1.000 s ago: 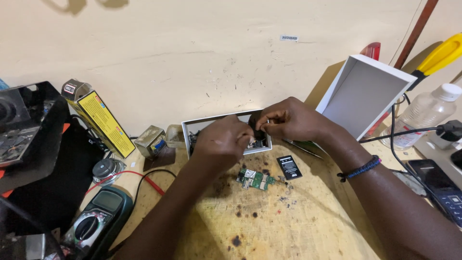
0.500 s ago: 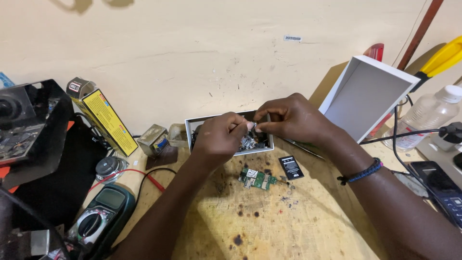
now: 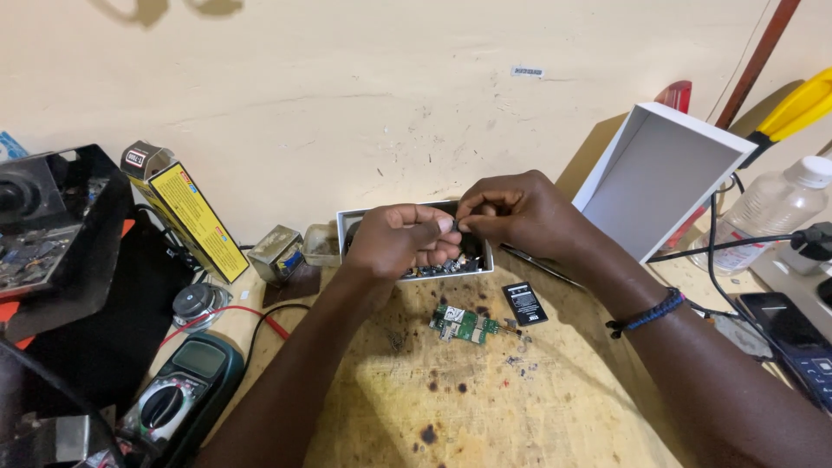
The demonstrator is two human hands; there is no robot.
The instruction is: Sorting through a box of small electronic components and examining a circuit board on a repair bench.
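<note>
Together, both hands meet over a small white tray (image 3: 342, 227) at the back of the wooden counter (image 3: 520, 407). The left hand (image 3: 394, 241) and the right hand (image 3: 516, 212) pinch a tiny dark part (image 3: 454, 224) between their fingertips; it is too small and too covered to say what it is. Both hands hide most of the tray, so only a strip of small dark pieces shows along its front edge. Just in front of the tray lies a green circuit board (image 3: 464, 324), and beside that a small black battery (image 3: 524, 302). Right of the tray a white box (image 3: 672, 178) stands tilted and open. Far left of the tray, a multimeter (image 3: 178, 399) is cut off by the lower edge, and a phone (image 3: 793, 342) runs off the right edge.
</note>
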